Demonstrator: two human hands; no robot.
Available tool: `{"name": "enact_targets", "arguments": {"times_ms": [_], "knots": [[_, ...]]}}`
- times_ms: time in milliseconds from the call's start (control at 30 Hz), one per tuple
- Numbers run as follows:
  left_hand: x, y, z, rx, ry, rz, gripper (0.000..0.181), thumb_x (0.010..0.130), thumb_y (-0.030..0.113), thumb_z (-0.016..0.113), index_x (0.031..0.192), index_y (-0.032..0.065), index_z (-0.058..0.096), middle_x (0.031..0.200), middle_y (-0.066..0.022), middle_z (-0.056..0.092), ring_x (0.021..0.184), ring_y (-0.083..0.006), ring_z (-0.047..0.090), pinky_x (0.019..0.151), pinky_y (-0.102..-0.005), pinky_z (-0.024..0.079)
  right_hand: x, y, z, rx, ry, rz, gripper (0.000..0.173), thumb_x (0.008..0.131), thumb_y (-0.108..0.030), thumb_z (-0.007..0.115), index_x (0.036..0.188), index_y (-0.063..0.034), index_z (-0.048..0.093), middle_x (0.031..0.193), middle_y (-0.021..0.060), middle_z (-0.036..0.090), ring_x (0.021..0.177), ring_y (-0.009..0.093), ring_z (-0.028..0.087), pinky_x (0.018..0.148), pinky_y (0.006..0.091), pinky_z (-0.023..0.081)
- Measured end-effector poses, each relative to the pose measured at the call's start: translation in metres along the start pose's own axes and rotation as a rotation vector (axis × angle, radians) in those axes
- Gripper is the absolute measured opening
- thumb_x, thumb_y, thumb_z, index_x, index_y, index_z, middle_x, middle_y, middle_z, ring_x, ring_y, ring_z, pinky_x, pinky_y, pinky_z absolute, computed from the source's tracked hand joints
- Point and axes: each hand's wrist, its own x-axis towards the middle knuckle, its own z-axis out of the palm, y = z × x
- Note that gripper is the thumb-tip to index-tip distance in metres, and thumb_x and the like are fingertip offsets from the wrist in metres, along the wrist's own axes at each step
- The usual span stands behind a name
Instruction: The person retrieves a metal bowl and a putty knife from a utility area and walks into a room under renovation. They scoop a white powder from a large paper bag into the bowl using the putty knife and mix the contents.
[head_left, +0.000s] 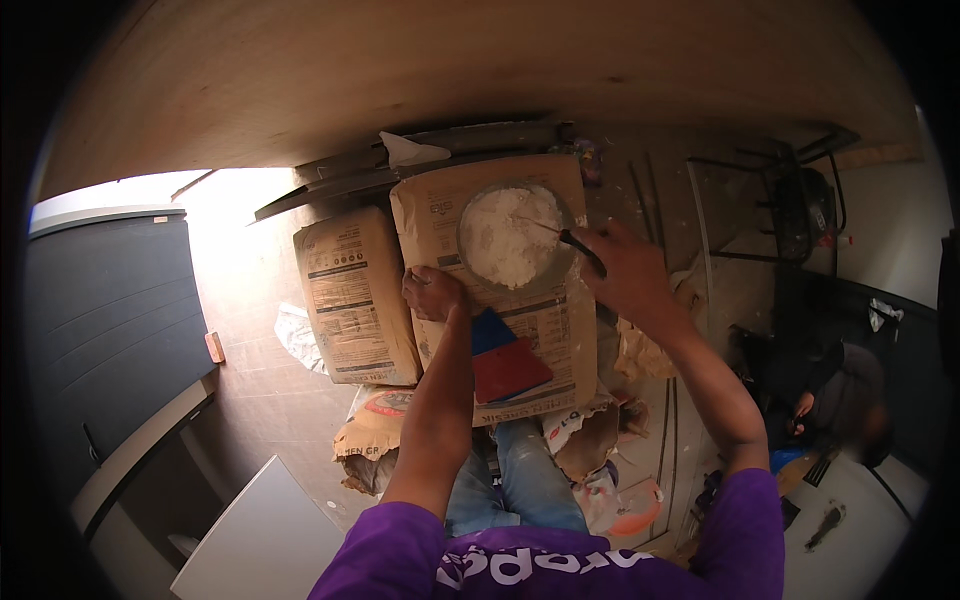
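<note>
My right hand (626, 262) grips the black handle of a thin metal-bladed tool (574, 241). The blade's tip reaches into white powder (506, 244), which looks lumpy and fills much of a round, see-through bowl (491, 283). Under the bowl lies a large brown paper sack (570, 360) bearing print. My left hand (435, 291) has its fingers curled at the sack's left edge; whether it holds the paper is hidden. Below the bowl, a red flat plastic piece (514, 367) overlaps a blue one (489, 331) on the sack.
A second paper sack (360, 292) lies at the left. Torn sack paper (375, 427) is near my legs. A white panel (259, 532) stands lower left, and a black metal-framed chair (802, 202) upper right. Another person (832, 382) crouches at the right. A wooden wall (487, 67) rises ahead.
</note>
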Motion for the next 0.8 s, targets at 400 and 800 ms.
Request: {"name": "enact_targets", "arguments": {"times_ms": [400, 800], "knots": [[-0.005, 0.001, 0.001, -0.008, -0.001, 0.005, 0.052, 0.101, 0.045, 0.034, 0.129, 0.0091, 0.058, 0.132, -0.0123, 0.055, 0.123, -0.0333, 0.052, 0.103, -0.0493, 0.038, 0.001, -0.012, 0.015, -0.128, -0.037, -0.210, 0.030, 0.076, -0.001, 0.062, 0.104, -0.0060, 0.070, 0.102, 0.0139, 0.055, 0.100, 0.029, 0.059, 0.077, 0.0391, 0.052], [-0.007, 0.002, 0.001, -0.008, -0.023, 0.008, 0.051, 0.101, 0.044, 0.034, 0.128, 0.0084, 0.059, 0.131, -0.0140, 0.057, 0.123, -0.0342, 0.052, 0.104, -0.0493, 0.038, 0.014, -0.018, 0.015, -0.149, -0.079, -0.196, 0.034, 0.078, -0.003, 0.064, 0.112, -0.0067, 0.069, 0.109, 0.0132, 0.055, 0.103, 0.029, 0.059, 0.080, 0.0396, 0.053]]}}
